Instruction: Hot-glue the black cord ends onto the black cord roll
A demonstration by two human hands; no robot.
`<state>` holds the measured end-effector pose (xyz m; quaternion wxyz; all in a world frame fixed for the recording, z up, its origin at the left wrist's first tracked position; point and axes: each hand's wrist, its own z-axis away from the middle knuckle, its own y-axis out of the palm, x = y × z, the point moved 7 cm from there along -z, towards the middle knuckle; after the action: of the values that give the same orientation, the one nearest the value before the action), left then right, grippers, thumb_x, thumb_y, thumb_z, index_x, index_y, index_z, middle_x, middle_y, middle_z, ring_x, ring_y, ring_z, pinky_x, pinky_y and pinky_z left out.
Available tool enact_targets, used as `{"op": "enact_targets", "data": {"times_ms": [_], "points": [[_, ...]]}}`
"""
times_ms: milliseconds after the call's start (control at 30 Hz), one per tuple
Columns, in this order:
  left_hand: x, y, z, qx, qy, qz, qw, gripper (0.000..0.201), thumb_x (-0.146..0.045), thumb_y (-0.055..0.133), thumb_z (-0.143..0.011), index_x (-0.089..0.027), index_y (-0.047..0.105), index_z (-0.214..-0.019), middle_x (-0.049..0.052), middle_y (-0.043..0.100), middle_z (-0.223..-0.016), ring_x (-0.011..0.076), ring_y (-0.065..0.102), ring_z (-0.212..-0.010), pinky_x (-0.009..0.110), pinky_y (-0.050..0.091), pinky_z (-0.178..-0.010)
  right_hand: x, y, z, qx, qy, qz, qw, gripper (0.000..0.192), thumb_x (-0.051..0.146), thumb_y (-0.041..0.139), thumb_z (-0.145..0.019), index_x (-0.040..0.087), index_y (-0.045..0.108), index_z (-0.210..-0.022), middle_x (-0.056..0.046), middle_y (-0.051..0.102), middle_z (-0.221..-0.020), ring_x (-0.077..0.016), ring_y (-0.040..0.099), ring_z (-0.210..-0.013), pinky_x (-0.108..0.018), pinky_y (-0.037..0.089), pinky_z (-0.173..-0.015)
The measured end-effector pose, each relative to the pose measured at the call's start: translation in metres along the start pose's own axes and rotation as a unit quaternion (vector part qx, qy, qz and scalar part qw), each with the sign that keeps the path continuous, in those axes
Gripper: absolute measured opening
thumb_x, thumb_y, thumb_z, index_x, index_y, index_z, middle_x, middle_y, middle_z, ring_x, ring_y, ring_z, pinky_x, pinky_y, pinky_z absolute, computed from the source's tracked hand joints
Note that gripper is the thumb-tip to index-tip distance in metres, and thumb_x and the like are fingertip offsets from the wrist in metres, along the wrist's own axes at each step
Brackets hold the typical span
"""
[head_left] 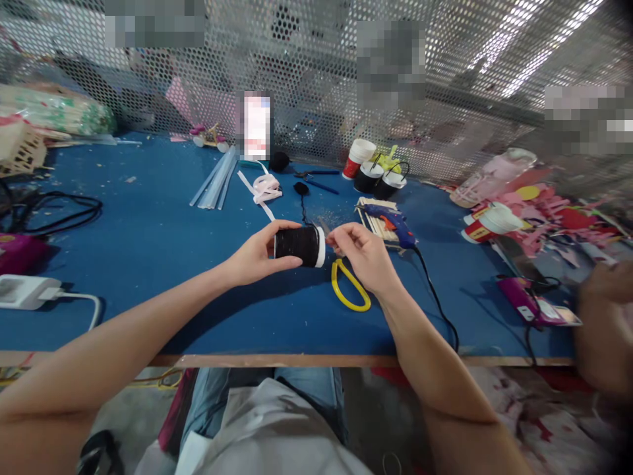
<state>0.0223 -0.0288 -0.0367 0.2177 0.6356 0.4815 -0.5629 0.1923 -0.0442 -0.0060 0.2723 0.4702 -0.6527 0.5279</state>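
My left hand [257,254] is wrapped around a paper cup [299,247] covered in black yarn. The cup lies sideways above the table, its white rim facing right. Close to that rim, the fingers of my right hand [359,251] are pinched together; what is between them is too small to make out. A yellow loop handle, apparently of scissors [352,298], shows under my right hand, which hides part of it. Beyond the cup is a small black yarn ball [301,189], with a strand running toward the cup.
A blue glue gun [390,218] rests on wooden sticks to the right, its cord trailing forward. Behind stand several cups [370,177], pliers [319,179], pale ribbon [266,188] and glue sticks [216,179]. A white plug [27,291] lies left. Another person's arm [606,323] is at right.
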Motion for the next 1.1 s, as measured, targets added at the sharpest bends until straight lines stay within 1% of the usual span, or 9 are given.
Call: {"op": "enact_targets", "data": {"times_ms": [67,167,300,500,700,867,967,1033,1100], "points": [[-0.001,0.003,0.001,0.012,0.016,-0.027,0.999,0.056,-0.032,0.069,-0.072,-0.018,0.044,-0.12,0.007,0.057,-0.11,0.0203,0.058,-0.096,0.034,0.049,-0.082,0.001,0.0,-0.001,-0.001,-0.016,0.025,1.0,0.032,0.046,0.043,-0.088,0.019,0.06,-0.093,-0.006,0.063,-0.093,-0.0163,0.058,-0.086,-0.031,0.046,-0.077],[-0.004,0.007,0.003,0.02,0.039,-0.079,0.996,0.053,-0.029,0.069,-0.071,-0.018,0.046,-0.118,0.009,0.056,-0.115,0.0222,0.056,-0.102,0.036,0.048,-0.085,0.003,0.009,-0.001,0.048,-0.034,0.039,0.998,0.041,0.048,0.033,-0.091,0.022,0.059,-0.107,-0.007,0.062,-0.11,-0.018,0.055,-0.105,-0.035,0.042,-0.091],[-0.007,0.009,0.004,0.022,0.07,-0.129,0.989,0.053,-0.029,0.07,-0.071,-0.017,0.047,-0.117,0.01,0.055,-0.116,0.0233,0.055,-0.106,0.038,0.046,-0.089,0.003,0.019,0.001,0.098,-0.036,0.044,0.994,0.046,0.05,0.028,-0.092,0.025,0.062,-0.11,-0.005,0.062,-0.115,-0.0179,0.052,-0.111,-0.038,0.035,-0.099],[-0.012,0.015,0.007,0.049,0.106,-0.174,0.978,0.055,-0.031,0.068,-0.072,-0.018,0.045,-0.12,0.011,0.054,-0.117,0.0239,0.054,-0.108,0.039,0.044,-0.094,0.003,0.02,-0.006,0.125,0.0,0.002,0.992,0.054,0.055,0.026,-0.09,0.024,0.068,-0.102,-0.005,0.065,-0.11,-0.0196,0.054,-0.11,-0.038,0.038,-0.097],[-0.02,0.022,0.01,0.107,0.144,-0.2,0.963,0.067,-0.034,0.064,-0.077,-0.021,0.032,-0.134,0.012,0.048,-0.126,0.0261,0.047,-0.117,0.042,0.04,-0.097,0.018,0.03,-0.022,0.154,0.019,-0.033,0.987,0.059,0.063,0.027,-0.086,0.024,0.071,-0.093,-0.005,0.069,-0.102,-0.0195,0.059,-0.101,-0.036,0.043,-0.09],[-0.018,0.021,0.009,0.114,0.112,-0.238,0.958,0.06,-0.036,0.066,-0.074,-0.017,0.043,-0.126,0.013,0.052,-0.116,0.0261,0.052,-0.108,0.041,0.045,-0.091,0.008,0.042,-0.035,0.177,0.048,0.004,0.983,0.061,0.064,0.029,-0.084,0.019,0.071,-0.081,-0.007,0.07,-0.092,-0.0186,0.062,-0.089,-0.031,0.048,-0.076],[-0.018,0.019,0.007,0.104,0.092,-0.242,0.96,0.057,-0.036,0.067,-0.072,-0.018,0.047,-0.123,0.011,0.055,-0.109,0.0237,0.057,-0.097,0.039,0.047,-0.086,-0.004,0.019,-0.042,0.12,0.062,0.066,0.989,0.056,0.062,0.037,-0.083,0.016,0.068,-0.084,-0.009,0.069,-0.084,-0.0155,0.063,-0.072,-0.028,0.048,-0.064],[-0.019,0.017,0.007,0.098,0.086,-0.241,0.962,0.056,-0.036,0.067,-0.072,-0.019,0.047,-0.123,0.01,0.055,-0.108,0.0234,0.057,-0.096,0.039,0.047,-0.085,-0.007,-0.016,-0.045,0.045,0.062,0.089,0.993,0.05,0.058,0.042,-0.083,0.014,0.065,-0.081,-0.007,0.067,-0.071,-0.0124,0.059,-0.057,-0.026,0.046,-0.053],[-0.018,0.015,0.006,0.093,0.081,-0.244,0.962,0.055,-0.034,0.067,-0.072,-0.02,0.048,-0.122,0.009,0.055,-0.11,0.0237,0.056,-0.099,0.039,0.047,-0.087,-0.008,-0.063,-0.045,-0.061,0.048,0.108,0.991,0.041,0.052,0.047,-0.083,0.015,0.063,-0.074,-0.004,0.061,-0.06,-0.0101,0.053,-0.048,-0.025,0.044,-0.048]]}}
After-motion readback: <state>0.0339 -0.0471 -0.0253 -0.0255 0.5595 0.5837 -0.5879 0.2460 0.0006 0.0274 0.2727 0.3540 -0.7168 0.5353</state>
